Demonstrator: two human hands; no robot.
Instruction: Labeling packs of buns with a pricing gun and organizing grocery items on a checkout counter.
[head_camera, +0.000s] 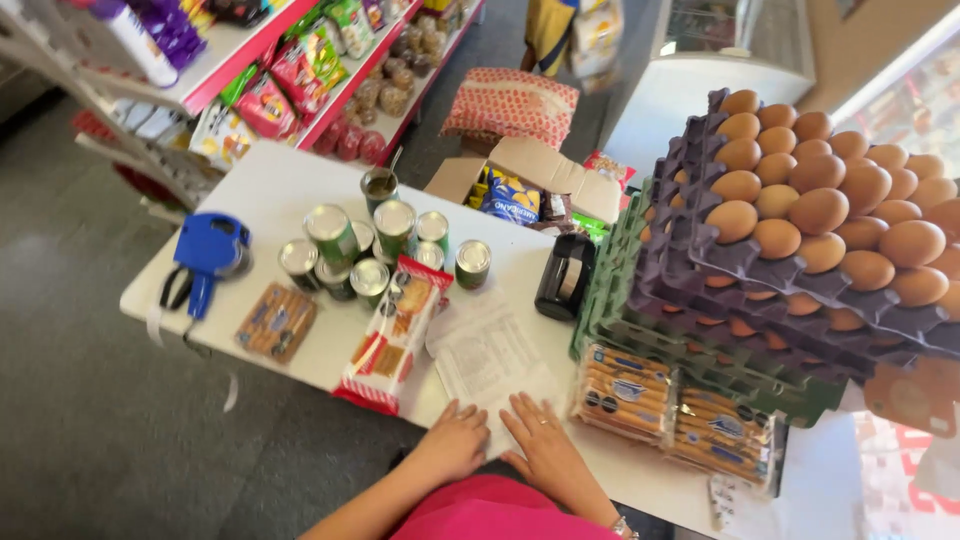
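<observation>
Printed white paper sheet (487, 362) lies at white table's (265, 190) near edge, print blurred; left hand (455, 440) and right hand (545, 450) rest flat on it, fingers spread, gripping nothing. About nine green tin cans (372, 250) beyond, partly overlapping; stacked purple egg trays (800, 290) cut off right.

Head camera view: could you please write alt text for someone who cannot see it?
Both hands, left hand and right hand, rest flat on a printed sheet on a white table. Behind it stand tin cans, a biscuit packet and a blue price gun; stacked egg trays sit right.
</observation>
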